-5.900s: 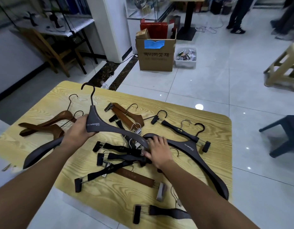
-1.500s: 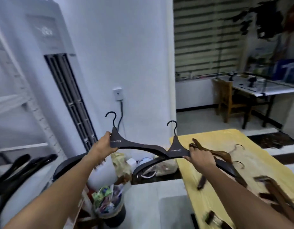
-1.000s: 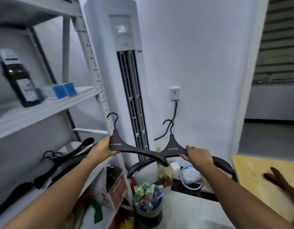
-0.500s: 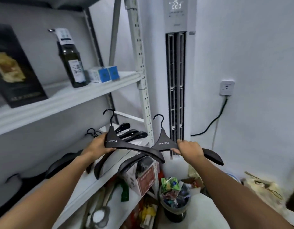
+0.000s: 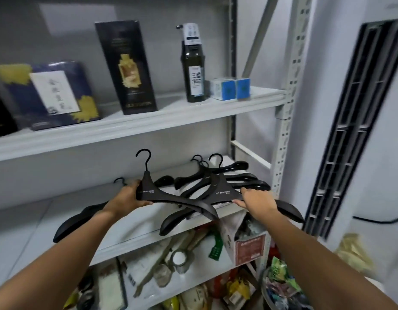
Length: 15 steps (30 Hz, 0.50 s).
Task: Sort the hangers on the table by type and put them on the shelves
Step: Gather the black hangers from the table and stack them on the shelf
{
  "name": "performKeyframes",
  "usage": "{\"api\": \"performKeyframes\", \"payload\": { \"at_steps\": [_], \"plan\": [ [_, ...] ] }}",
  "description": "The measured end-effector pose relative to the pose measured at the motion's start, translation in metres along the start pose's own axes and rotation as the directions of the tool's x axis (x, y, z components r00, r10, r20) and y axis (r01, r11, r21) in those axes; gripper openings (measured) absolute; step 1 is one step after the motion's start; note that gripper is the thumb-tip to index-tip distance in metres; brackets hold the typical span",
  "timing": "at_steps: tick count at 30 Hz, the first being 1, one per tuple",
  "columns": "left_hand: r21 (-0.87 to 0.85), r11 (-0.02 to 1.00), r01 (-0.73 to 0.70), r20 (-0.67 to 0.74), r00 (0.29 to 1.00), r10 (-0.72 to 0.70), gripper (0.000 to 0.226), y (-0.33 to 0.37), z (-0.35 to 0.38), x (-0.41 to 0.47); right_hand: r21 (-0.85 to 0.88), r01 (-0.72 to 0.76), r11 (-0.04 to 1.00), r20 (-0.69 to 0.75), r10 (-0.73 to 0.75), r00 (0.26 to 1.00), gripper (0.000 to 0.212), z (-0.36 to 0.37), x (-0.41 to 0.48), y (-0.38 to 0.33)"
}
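A: How are the hands placed?
B: Both arms reach forward. The left hand (image 5: 126,196) has its fingers wrapped round the neck of one black hanger (image 5: 169,196); the right hand (image 5: 257,200) grips a second black hanger (image 5: 221,193) at its shoulder, fingers curled over it. The two hangers cross in front of the middle shelf (image 5: 135,231).
A: And beyond them?
B: A pile of black hangers (image 5: 218,175) already lies on that shelf. Above, a dark bottle (image 5: 192,70), a tall black box (image 5: 127,68) and small blue boxes (image 5: 230,88) stand on the upper shelf (image 5: 148,121).
A: What changed?
B: Half a second ago the shelves sat off to the left; now they are straight ahead and the hangers are closer to the pile.
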<state>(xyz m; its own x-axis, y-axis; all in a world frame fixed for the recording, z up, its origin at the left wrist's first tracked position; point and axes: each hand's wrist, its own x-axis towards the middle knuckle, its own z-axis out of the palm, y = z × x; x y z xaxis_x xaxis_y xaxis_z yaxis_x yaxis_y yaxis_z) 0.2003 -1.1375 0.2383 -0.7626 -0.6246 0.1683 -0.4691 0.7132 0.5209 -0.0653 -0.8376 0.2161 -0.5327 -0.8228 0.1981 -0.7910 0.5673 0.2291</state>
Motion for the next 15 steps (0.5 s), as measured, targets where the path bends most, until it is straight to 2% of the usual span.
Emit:
{"api": "performKeyframes", "payload": {
  "at_steps": [3, 8, 12, 15],
  "plan": [
    [0.024, 0.994, 0.104, -0.027, 0.994, -0.103, 0.065, -0.029, -0.017, -0.028, 0.036, 0.067, 0.997, 0.019, -0.068, 0.998, 0.058, 0.004, 0.019, -0.033],
    [0.015, 0.973, 0.23, -0.071, 0.971, -0.228, 0.064, -0.072, -0.042, -0.07, 0.037, 0.195, 0.98, -0.012, -0.195, 0.981, 0.057, 0.011, 0.042, -0.091],
    [0.01, 0.945, 0.326, -0.091, 0.942, -0.323, 0.074, -0.106, -0.059, -0.094, 0.138, 0.196, 0.971, 0.083, -0.209, 0.974, 0.056, 0.002, 0.071, -0.137],
    [0.035, 0.937, 0.348, -0.107, 0.934, -0.342, 0.075, -0.13, -0.076, -0.101, 0.127, 0.229, 0.965, 0.048, -0.236, 0.97, 0.057, -0.004, 0.092, -0.172]
  ]
}}
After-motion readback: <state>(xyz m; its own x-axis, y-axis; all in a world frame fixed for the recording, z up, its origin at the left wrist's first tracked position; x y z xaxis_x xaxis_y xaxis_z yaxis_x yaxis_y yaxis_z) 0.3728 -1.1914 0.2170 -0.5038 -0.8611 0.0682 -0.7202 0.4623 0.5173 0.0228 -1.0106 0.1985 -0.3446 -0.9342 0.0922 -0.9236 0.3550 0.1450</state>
